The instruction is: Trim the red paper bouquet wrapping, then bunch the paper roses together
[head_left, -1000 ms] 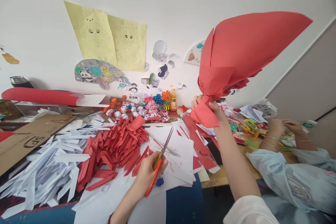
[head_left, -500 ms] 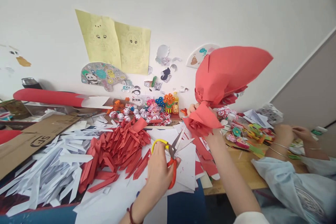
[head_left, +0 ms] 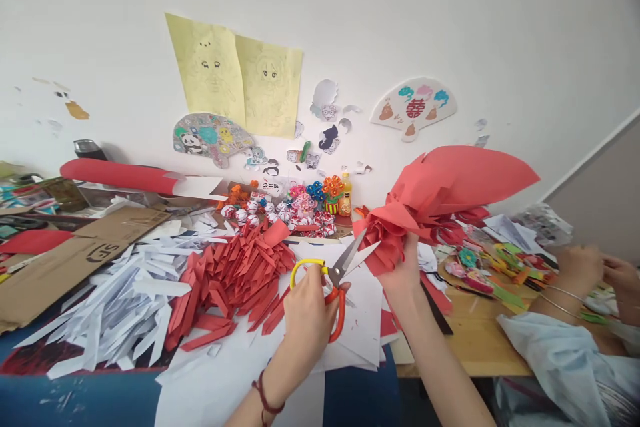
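Over the white sheets point(head_left: 240, 373) on the near side, we curl our left hand point(head_left: 311, 310) around the scissors point(head_left: 337, 273), fingers and thumb in the yellow and red handles, the blades spread and pointing right to the near end of the red paper bundle point(head_left: 425, 193). We clasp that bundle from below with our right hand point(head_left: 404, 267), its fingers mostly hidden by the paper, and its wide end flares off to the right. To the left we have a heap of red strips point(head_left: 235, 273), then white strips point(head_left: 130, 293), and farther left the flattened cardboard point(head_left: 75, 260). At the far side, by the wall, we see a red paper roll point(head_left: 120, 175) on the left and, near the middle, orange flowers point(head_left: 333, 185) beside a yellow bottle point(head_left: 346, 197). At the right, another person's hands point(head_left: 580, 273) are close together.
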A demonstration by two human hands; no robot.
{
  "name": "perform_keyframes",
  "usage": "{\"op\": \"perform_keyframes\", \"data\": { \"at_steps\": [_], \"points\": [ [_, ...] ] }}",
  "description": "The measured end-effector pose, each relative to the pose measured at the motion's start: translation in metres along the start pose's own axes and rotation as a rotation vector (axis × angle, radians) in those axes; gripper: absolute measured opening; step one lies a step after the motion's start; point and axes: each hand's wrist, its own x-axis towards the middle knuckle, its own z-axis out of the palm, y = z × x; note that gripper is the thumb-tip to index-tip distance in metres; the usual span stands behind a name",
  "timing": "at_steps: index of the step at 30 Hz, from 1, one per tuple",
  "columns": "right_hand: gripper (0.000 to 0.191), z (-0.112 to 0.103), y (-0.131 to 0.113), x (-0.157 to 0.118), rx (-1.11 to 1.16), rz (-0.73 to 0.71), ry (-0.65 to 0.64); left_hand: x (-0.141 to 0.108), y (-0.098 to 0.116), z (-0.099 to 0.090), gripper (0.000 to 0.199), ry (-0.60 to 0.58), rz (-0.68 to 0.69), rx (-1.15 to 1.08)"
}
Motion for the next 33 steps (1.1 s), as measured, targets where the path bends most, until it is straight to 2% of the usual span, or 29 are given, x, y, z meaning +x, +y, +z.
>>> {"op": "perform_keyframes", "data": {
  "at_steps": [6, 11, 14, 18, 27, 30, 33],
  "points": [
    [0.028, 0.010, 0.007, -0.008, 0.030, -0.130, 0.049, -0.005, 0.001, -0.002, 0.020, -0.016, -0.068, -0.032],
    [0.028, 0.000, 0.013, -0.005, 0.072, -0.236, 0.073, -0.009, 0.010, -0.015, 0.022, -0.226, -0.173, -0.194],
    [0.030, -0.015, 0.016, -0.005, 0.114, -0.257, 0.064, -0.010, 0.017, -0.022, 0.022, -0.288, -0.194, -0.252],
    [0.026, -0.029, 0.022, -0.009, 0.119, -0.264, 0.065, -0.012, 0.024, -0.025, 0.022, -0.325, -0.163, -0.309],
    [0.019, -0.031, 0.035, -0.009, -0.041, -0.362, 0.129, -0.011, 0.022, -0.028, 0.019, -0.365, -0.123, -0.327],
    [0.019, -0.038, 0.037, -0.008, 0.013, -0.348, 0.151, -0.010, 0.019, -0.033, 0.018, -0.367, -0.128, -0.253],
    [0.019, -0.045, 0.037, -0.008, 0.159, -0.286, 0.159, -0.010, 0.016, -0.038, 0.020, -0.359, -0.156, -0.162]
  ]
}}
